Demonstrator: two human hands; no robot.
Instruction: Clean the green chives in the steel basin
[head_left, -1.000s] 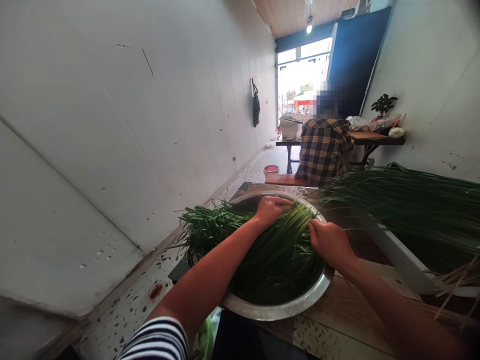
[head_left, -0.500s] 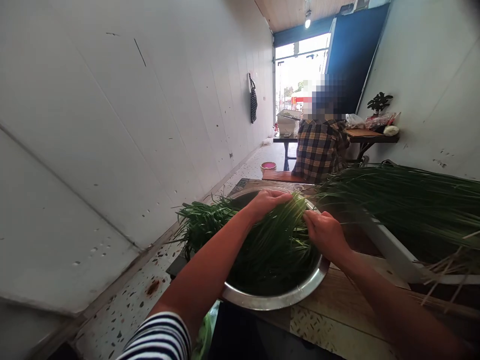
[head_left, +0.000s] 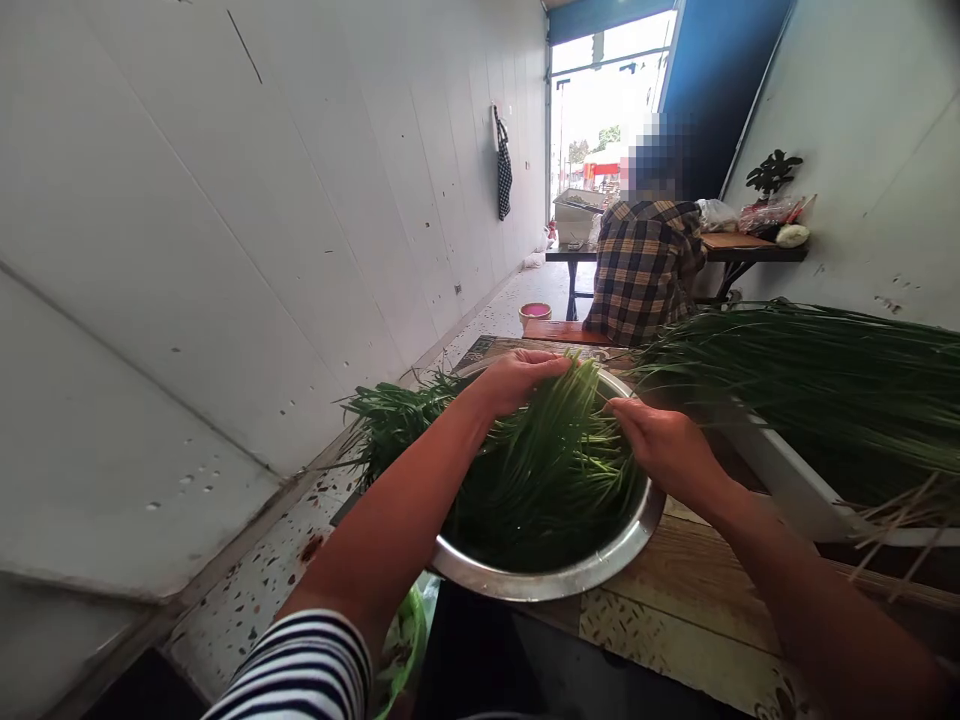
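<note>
A large steel basin [head_left: 551, 585] holds water and long green garlic chives [head_left: 517, 510]. Over its far side, my left hand [head_left: 523, 378] is closed round the pale stem ends of a bunch of chives [head_left: 562, 410], whose leaves hang down into the basin. My right hand [head_left: 664, 440] is beside the bunch at the basin's right rim, thumb and finger pinched together on what looks like a thin chive strand. More chives [head_left: 401, 420] lie over the basin's left rim, partly behind my left forearm.
A big heap of chives [head_left: 817, 370] rests on a white container [head_left: 795, 470] at right. Below left is a green-rimmed basket [head_left: 411, 640]. Ahead, a person in a plaid shirt [head_left: 645, 270] sits by a table [head_left: 750, 255], near a pink-lined bucket [head_left: 535, 312]. The wall [head_left: 225, 250] runs along the left.
My right hand has drawn slightly right, away from the bunch, with its fingertips pinched. My left hand still grips the bunch. The camera has tilted down a little.
</note>
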